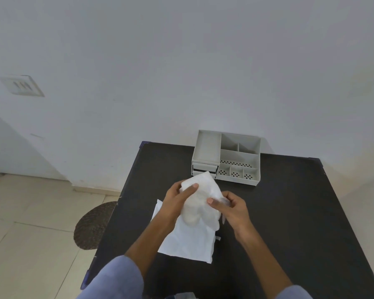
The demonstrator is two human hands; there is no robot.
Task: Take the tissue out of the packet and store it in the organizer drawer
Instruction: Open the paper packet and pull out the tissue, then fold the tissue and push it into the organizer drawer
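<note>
Dark table (289, 212) is filling the lower frame; both hands, left hand (175, 201) and right hand (230, 209), are gripping the tissue (200, 198) at center, below the organizer (226, 157).

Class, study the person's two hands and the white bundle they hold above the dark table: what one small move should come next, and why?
Probably the right hand should peel the clear packet away while the left hand keeps the tissue. Both hands grip the bundle in the air, and the organizer drawers look shut.
</note>
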